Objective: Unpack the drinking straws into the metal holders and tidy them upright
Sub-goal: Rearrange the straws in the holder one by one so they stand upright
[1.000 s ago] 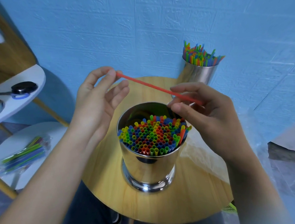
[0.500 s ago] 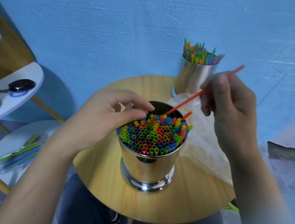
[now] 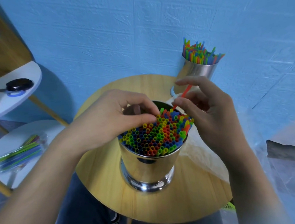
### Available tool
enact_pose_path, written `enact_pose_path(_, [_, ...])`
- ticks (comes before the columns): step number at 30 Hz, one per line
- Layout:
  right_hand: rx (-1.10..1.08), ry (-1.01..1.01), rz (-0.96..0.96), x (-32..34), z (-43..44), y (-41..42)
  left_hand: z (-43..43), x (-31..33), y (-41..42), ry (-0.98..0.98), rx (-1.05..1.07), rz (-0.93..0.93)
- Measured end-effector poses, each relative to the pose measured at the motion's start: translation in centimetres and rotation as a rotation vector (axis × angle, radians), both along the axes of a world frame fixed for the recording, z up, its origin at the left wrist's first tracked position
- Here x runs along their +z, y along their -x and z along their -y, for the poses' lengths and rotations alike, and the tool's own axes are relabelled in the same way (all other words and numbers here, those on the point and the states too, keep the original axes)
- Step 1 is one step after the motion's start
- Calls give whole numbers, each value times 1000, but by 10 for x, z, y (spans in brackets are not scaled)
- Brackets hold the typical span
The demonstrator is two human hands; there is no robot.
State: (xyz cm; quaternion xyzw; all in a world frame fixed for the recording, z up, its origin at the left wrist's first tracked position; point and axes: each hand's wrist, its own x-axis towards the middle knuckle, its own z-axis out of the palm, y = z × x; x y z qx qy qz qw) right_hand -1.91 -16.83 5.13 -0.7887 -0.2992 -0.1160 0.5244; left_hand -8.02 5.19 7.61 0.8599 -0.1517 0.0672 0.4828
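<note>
A shiny metal holder (image 3: 146, 169) stands in the middle of the round wooden table (image 3: 181, 201), packed with upright coloured straws (image 3: 154, 137). My right hand (image 3: 209, 112) pinches a red straw (image 3: 184, 93) that slants down into the holder's far right side. My left hand (image 3: 113, 118) reaches over the far left rim, its curled fingers and thumb pressing against the straw tops. A second metal holder (image 3: 195, 72) full of straws stands at the table's back right by the wall.
A clear plastic wrapper (image 3: 201, 153) lies on the table right of the near holder. On a lower white shelf at left lies a bag of straws (image 3: 20, 153). An upper white shelf holds black-handled scissors (image 3: 18, 84). A blue wall is close behind.
The right hand tipped the red straw from level to slanting and pushed it down into the holder. The left hand let go of it and moved onto the straw tops.
</note>
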Motion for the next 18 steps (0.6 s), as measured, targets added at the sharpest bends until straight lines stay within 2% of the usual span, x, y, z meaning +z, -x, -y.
enact_pose_path(6, [16,154,39,-2,1,0,0,-2,-1,-22,23,15])
enact_pose_path(12, [43,73,28,2,1,3,2,-5,-3,2,67,148])
enact_pose_path(18, [66,69,45,5,2,5,4,-4,-9,262,185,362])
